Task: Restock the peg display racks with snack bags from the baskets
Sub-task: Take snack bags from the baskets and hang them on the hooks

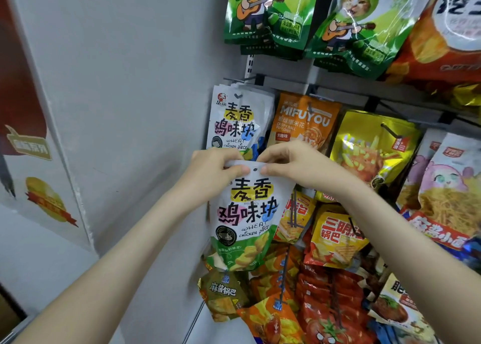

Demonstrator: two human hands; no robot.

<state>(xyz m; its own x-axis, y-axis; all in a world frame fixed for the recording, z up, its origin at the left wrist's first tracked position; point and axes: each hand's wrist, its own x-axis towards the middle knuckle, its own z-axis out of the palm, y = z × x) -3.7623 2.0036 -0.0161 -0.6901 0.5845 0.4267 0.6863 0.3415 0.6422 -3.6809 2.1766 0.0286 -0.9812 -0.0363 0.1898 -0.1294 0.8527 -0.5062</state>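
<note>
- Left hand (213, 173) and right hand (294, 165) each pinch the top edge of a "WHEAT CHICKEN PIECE" bag (246, 221).
- Behind hangs an orange "MIFUYOU" popcorn bag (303, 121).

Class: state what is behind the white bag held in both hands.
Behind the held bag: a matching hung bag above, orange bags at right. What lies directly behind is covered.
</note>
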